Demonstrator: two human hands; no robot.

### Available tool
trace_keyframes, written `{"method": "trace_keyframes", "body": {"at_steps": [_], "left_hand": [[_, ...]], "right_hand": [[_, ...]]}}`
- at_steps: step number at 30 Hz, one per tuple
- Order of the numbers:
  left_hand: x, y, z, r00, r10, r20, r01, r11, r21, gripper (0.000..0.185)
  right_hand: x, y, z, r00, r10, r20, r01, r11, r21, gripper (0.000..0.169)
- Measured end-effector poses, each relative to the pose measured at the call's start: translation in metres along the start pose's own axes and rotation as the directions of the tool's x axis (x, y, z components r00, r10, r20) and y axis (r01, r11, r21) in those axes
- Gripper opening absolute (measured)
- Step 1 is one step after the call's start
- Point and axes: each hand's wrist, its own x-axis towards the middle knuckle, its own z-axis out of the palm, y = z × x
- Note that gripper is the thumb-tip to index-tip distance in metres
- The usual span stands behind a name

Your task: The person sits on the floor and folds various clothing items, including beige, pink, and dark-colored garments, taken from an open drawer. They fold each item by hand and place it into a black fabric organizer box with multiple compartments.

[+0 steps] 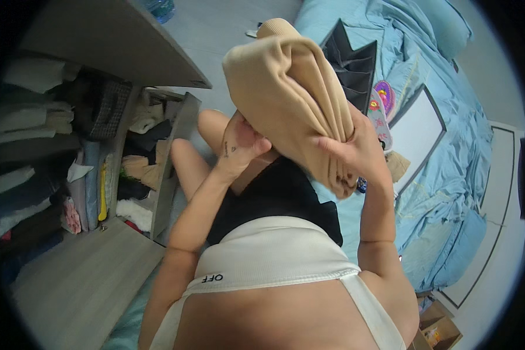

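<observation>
A folded beige knit garment (284,92) is raised above my lap, its layers bunched together and a ribbed end sticking out at the far side. My right hand (358,146) grips its right side, thumb on the near face and fingers mostly hidden behind the cloth. At the garment's lower left edge is my left hand (247,142), palm partly showing and thumb off the cloth. The fingers of that hand pass behind the fabric, so their hold is hidden.
At left, an open wardrobe (133,153) holds stacked clothes, with door panels (113,43) jutting out. To the right, a bed with blue bedding (450,166) bears a black fabric organizer (354,65), a white panel with dark edging (420,131) and colourful small items (383,98).
</observation>
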Motion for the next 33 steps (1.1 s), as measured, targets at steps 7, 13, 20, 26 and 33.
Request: {"method": "trace_keyframes", "body": {"at_steps": [7,13,20,26,33], "left_hand": [[-0.018,0.04,-0.04,0.907,-0.053,-0.417,-0.025,0.983,-0.179,0.059],[-0.085,0.057,-0.082,0.84,-0.115,-0.531,-0.097,0.93,-0.355,0.052],[-0.147,0.079,-0.112,0.867,0.342,-0.362,-0.494,0.688,-0.532,0.044],[-0.238,0.068,-0.123,0.799,0.462,-0.384,-0.54,0.833,-0.121,0.019],[-0.328,0.001,-0.184,0.933,-0.208,-0.294,0.342,0.769,0.54,0.011]], "right_hand": [[0.029,0.014,0.071,0.924,0.097,0.369,-0.286,0.816,0.502,0.063],[0.043,0.032,0.136,0.821,0.152,0.551,-0.457,0.753,0.473,0.05],[0.069,0.03,0.183,0.726,0.156,0.67,-0.654,0.457,0.603,0.054],[0.095,0.076,0.189,0.801,0.384,0.459,-0.594,0.416,0.689,0.052],[0.113,0.14,0.185,0.821,0.485,0.302,-0.551,0.533,0.642,0.045]]}}
